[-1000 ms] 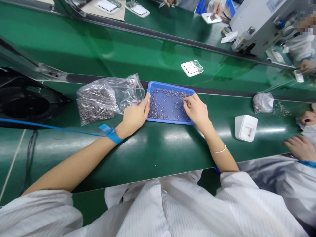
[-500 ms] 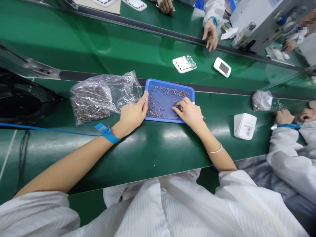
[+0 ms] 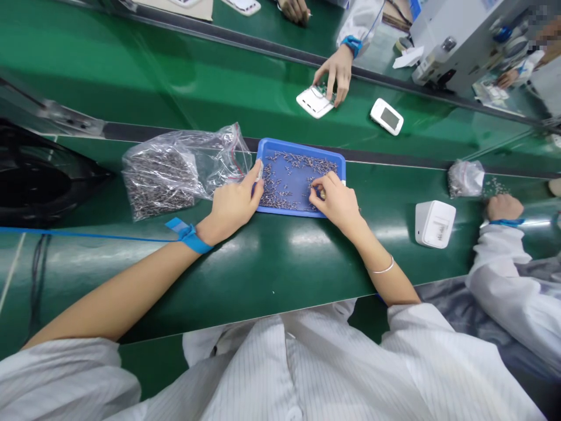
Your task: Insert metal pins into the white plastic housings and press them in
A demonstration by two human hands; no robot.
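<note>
A shallow blue tray point(image 3: 302, 146) lies on the green bench, with many small metal screws point(image 3: 280, 202) scattered along its far, left and near sides. My left hand point(image 3: 236, 204) is closed on the tray's left rim, thumb along the top of it. Inside the tray's right part, my right hand point(image 3: 335, 199) has thumb and index finger pinched together at a screw; its other fingers curl under and are partly hidden. Left of the tray, close to my left hand, lies a clear zip bag point(image 3: 160, 175) full of the same kind of screws.
Across the bench, another person's hand point(image 3: 335, 73) touches an opened white device point(image 3: 314, 102). A white handheld device point(image 3: 387, 117) lies beside it. To the right stand a white box point(image 3: 435, 224) and a small bag point(image 3: 466, 178), near a neighbour's hand point(image 3: 504, 209). A black fan point(image 3: 44, 175) stands left.
My right thumb and index finger have drawn together into a pinch; my left hand stays on the tray. The person across has reached onto the opened device, and both white devices have shifted slightly left.
</note>
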